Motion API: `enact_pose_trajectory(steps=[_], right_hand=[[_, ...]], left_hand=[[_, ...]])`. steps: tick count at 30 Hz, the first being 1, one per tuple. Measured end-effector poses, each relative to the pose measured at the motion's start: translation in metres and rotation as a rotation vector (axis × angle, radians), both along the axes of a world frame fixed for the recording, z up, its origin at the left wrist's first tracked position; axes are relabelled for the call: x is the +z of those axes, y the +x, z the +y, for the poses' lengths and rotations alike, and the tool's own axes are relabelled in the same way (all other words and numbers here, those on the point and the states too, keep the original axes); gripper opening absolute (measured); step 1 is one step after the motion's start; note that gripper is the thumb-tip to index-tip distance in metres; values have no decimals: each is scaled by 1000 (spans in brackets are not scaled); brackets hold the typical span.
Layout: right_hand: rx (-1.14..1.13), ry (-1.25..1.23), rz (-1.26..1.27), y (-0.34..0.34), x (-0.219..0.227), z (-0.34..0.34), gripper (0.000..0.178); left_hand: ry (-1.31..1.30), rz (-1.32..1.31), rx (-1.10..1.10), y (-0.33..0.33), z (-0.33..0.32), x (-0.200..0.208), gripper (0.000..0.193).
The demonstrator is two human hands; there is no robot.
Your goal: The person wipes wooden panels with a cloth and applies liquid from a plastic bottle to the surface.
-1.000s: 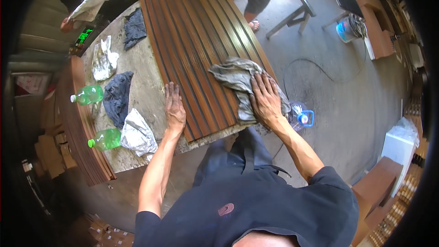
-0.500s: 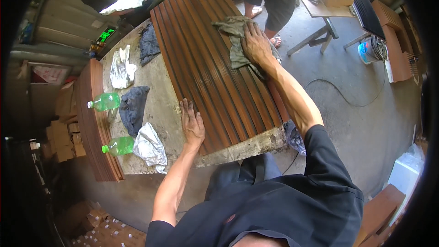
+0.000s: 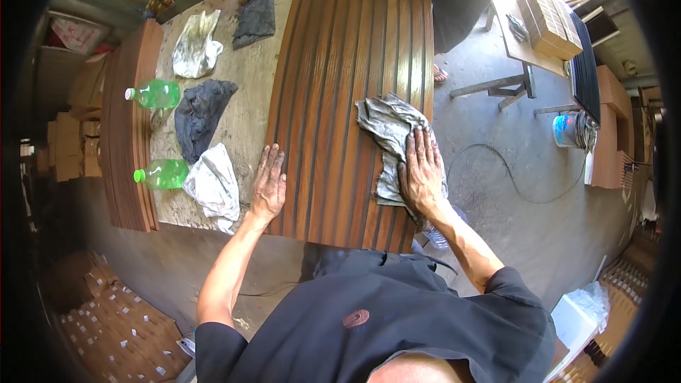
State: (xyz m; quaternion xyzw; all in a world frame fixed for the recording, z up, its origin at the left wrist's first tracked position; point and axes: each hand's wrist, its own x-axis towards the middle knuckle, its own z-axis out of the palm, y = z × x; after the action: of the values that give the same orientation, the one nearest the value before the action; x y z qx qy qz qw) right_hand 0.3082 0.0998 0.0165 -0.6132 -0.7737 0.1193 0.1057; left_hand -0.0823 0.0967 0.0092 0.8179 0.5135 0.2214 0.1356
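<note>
A long brown slatted wood panel (image 3: pixel 333 50) with dark grooves lies lengthwise on the worktable (image 3: pixel 245 78). My right hand (image 3: pixel 424 174) is pressed flat, fingers outstretched, on a crumpled grey, stained rag (image 3: pixel 389 128) at the panel's near right part. The rag spreads out from under the palm to the left, and part of it hangs at the panel's right edge. My left hand (image 3: pixel 269 183) rests with straight fingers along the panel's near left edge and holds nothing.
Left of the panel lie white rags (image 3: pixel 197 44) and dark rags (image 3: pixel 202 117), with two green-liquid bottles (image 3: pixel 157 93) beside stacked brown boards (image 3: pixel 131 128). A person's dark-clothed leg (image 3: pixel 468 0) stands beyond the panel's right side. A bucket (image 3: pixel 571 130) and a cable (image 3: pixel 507 163) are on the floor.
My right hand and the rag have come nearer along the panel's right side. The view has turned, so the panel appears straighter. The person at the upper left has mostly left the picture.
</note>
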Motion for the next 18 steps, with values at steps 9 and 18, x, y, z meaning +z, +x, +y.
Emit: enact_pose_trajectory(steps=[9,18], right_hand=[[-5,406,-128,13,-38,253,55],[151,422,-23,-23,-33,174,52]], left_hand=[[33,-59,85,19,19,-7,47],[45,-3,116,7,19,6,44]])
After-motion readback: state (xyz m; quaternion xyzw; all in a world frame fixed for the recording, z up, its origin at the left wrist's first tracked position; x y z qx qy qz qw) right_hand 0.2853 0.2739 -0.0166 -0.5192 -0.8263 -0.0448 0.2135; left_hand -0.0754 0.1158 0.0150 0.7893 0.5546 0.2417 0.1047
